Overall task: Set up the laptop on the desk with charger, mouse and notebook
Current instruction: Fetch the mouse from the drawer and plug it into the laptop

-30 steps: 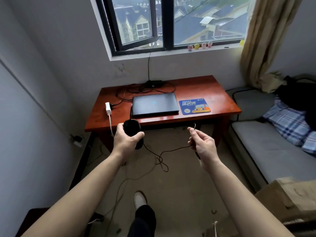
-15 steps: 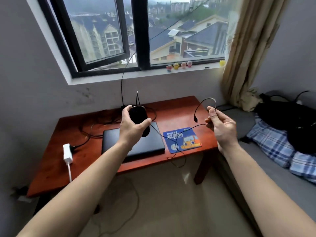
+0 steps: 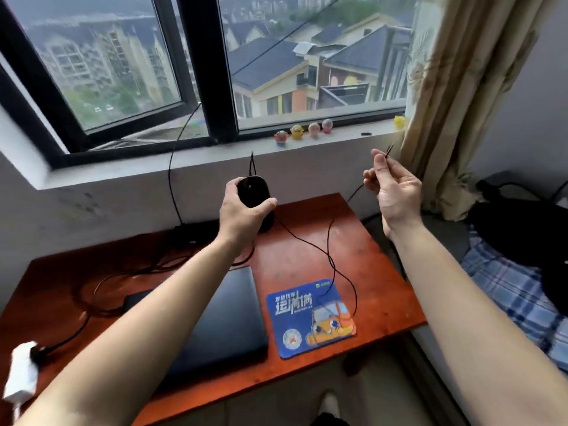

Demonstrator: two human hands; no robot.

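My left hand (image 3: pixel 246 215) wraps around the black mouse (image 3: pixel 254 192), held above the desk (image 3: pixel 362 241); my right hand (image 3: pixel 395 192) pinches its cable (image 3: pixel 330 259), which droops between them.

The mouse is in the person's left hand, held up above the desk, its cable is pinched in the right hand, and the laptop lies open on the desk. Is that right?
Not quite: the laptop lies closed, lid down, as the head view shows. The rest stands: the left hand holds the mouse above the desk, and the right hand pinches its cable.
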